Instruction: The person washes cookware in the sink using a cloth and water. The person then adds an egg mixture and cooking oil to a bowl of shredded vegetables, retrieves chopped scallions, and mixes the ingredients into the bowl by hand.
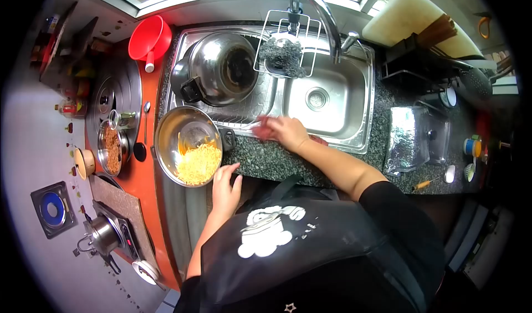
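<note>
My right hand is closed on a dark red cloth, pressed down at the front edge of the sink where it meets the granite counter. A steel pot with black handles stands to the left, and in it lie pale yellow shreds that look like grated cheese, beside an orange-yellow smear. Just off the pot's lower right side is my left hand, fingers apart and holding nothing. Whether its fingertips touch the rim I cannot tell.
An upturned steel pot rests on the drainboard of the steel sink. Over the sink hang a tap and a wire rack with a scouring pad. A red pan, a pan of brown crumbly food and a foil-covered tray stand around.
</note>
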Motion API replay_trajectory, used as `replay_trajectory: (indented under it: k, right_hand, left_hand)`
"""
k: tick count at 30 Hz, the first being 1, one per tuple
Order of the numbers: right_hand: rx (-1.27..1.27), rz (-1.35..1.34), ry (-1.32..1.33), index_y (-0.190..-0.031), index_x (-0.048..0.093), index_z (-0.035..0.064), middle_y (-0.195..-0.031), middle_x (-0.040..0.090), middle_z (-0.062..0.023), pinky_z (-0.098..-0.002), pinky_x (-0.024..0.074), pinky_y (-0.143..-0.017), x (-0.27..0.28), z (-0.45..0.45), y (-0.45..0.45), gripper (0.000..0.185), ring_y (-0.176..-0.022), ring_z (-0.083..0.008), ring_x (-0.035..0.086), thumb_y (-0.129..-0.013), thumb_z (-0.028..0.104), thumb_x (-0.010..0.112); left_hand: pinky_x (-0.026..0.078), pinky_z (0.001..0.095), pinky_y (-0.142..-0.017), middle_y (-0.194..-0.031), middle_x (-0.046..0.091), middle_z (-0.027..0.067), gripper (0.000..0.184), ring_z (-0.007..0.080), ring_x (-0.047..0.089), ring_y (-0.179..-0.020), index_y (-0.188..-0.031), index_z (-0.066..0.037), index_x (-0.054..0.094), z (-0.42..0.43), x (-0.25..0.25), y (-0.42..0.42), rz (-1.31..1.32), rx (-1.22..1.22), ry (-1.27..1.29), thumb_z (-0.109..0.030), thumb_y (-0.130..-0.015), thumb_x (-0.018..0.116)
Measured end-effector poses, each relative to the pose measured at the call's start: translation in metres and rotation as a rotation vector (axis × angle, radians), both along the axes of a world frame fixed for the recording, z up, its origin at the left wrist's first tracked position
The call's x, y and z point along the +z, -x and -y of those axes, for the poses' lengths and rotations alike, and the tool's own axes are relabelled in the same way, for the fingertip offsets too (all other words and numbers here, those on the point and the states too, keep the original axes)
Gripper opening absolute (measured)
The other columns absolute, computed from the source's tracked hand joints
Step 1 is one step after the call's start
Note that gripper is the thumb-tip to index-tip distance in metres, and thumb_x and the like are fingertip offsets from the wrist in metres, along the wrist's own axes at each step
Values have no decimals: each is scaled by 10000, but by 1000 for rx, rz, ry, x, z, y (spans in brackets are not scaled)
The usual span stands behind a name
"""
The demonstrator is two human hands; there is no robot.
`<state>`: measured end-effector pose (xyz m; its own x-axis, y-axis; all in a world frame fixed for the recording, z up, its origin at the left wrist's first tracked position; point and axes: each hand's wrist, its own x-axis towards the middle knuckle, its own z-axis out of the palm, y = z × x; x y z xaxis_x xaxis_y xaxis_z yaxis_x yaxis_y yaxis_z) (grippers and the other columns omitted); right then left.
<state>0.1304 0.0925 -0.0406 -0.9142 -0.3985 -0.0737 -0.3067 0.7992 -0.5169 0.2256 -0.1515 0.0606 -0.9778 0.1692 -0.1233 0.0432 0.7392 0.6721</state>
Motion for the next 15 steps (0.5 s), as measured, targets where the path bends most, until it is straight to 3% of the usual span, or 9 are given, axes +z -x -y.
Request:
replay_trajectory:
  k: [1, 2, 4, 6, 9, 10, 12, 13, 15]
  right_hand:
    - [-326, 48, 179, -1047, 594, 163, -888, 602, -136, -436, 481, -731, -20, -1, 17, 257, -861, -346, 605, -813, 270, 598]
    - [-602, 131, 310, -1089, 568, 165, -984, 588, -142, -453, 486, -741, -1, -2, 40, 247, -903, -344, 600, -874, 272, 510]
    - [-722, 71, 165, -1115, 541, 114, -1029, 617, -162, -458, 474, -779, -52, -16, 103, 338, -956, -369, 594, -852, 326, 553]
    - [-707, -423, 603, -1086, 549, 101, -992, 645, -134, -391, 488, -790, -92, -21, 150, 361, -915, -287, 634, -856, 380, 557]
    - [-852, -7, 955, -1016, 602, 103, -946, 654, -94, -380, 491, -761, -116, -16, 175, 306, -880, -257, 626, -915, 355, 461]
    - [-869, 92, 952, -993, 620, 103, -930, 657, -80, -377, 492, -751, -97, -8, 166, 315, -869, -247, 624, -934, 347, 429]
    - [-421, 90, -176, -947, 632, 98, -901, 647, -114, -382, 482, -745, -29, 1, 121, 320, -882, -289, 609, -940, 306, 390]
    - [-732, 432, 254, -925, 637, 99, -909, 652, -107, -393, 488, -723, -30, 13, 101, 291, -863, -283, 629, -918, 306, 432]
    - [-215, 391, -35, -1132, 538, 77, -956, 631, -149, -439, 505, -716, -39, 33, 42, 411, -863, -325, 640, -836, 360, 567]
  left_hand:
    - [426, 381, -889, -1034, 566, 147, 305, 318, 537, -1003, -1101, -65, 610, 4, 1, -5, 21, 52, 4, -53, -796, 622]
    - [432, 376, -880, -1028, 570, 144, 294, 313, 544, -993, -1091, -67, 617, 10, -2, -12, 41, 69, -9, -51, -797, 621]
    - [443, 367, -862, -1016, 579, 137, 274, 304, 557, -973, -1071, -71, 632, 22, -9, -17, 67, 102, -29, -46, -799, 618]
    - [461, 339, -827, -1004, 601, 125, 279, 276, 583, -938, -1069, -72, 638, 21, -7, -19, 115, 93, -37, -21, -796, 616]
    - [451, 355, -828, -985, 599, 124, 280, 290, 568, -934, -1080, -77, 632, 26, 1, -19, 113, -30, -47, -25, -806, 600]
    - [449, 356, -824, -977, 601, 124, 283, 294, 566, -931, -1085, -71, 629, 28, 1, -17, 115, -33, -74, -20, -808, 595]
    - [462, 339, -805, -966, 603, 123, 279, 273, 585, -905, -1088, -55, 625, 34, -4, -15, 139, -29, -123, -14, -814, 590]
    - [470, 330, -792, -958, 604, 122, 276, 261, 594, -890, -1088, -50, 624, 32, -6, -12, 150, -21, -162, -10, -817, 586]
    - [484, 302, -749, -925, 601, 113, 267, 227, 607, -854, -1082, -48, 624, 27, -8, -4, 158, -60, -224, 7, -825, 579]
